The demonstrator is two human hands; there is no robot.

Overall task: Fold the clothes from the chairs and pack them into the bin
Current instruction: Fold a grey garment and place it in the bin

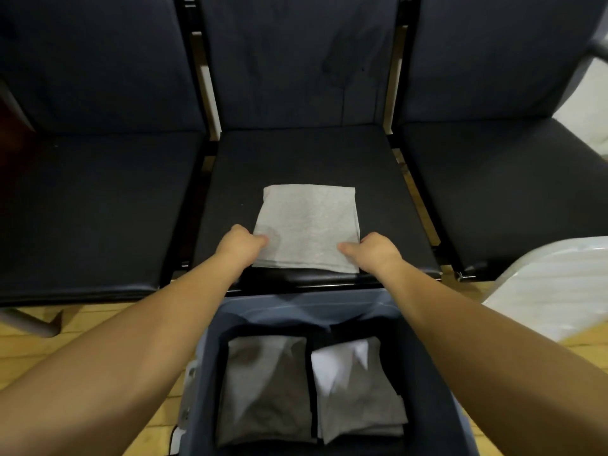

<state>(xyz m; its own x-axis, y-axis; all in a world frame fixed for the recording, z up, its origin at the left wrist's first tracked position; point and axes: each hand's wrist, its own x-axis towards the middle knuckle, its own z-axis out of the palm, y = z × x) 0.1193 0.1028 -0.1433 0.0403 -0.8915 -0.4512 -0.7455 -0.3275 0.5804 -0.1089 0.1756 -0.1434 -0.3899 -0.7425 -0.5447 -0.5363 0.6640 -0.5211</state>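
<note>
A light grey garment [307,222], folded into a neat rectangle, lies flat on the seat of the middle black chair [296,153]. My left hand [238,245] pinches its near left corner, thumb on top. My right hand [375,251] pinches its near right corner the same way. Below my arms stands the dark grey bin [424,373]. Inside it lie a folded dark grey piece [263,390] on the left and a folded stack of white and light grey pieces [355,390] on the right.
Black chairs [98,209] [500,179] flank the middle one, their seats bare. A white plastic object [552,291] stands at the right on the wooden floor. A chair leg [29,324] shows at the lower left.
</note>
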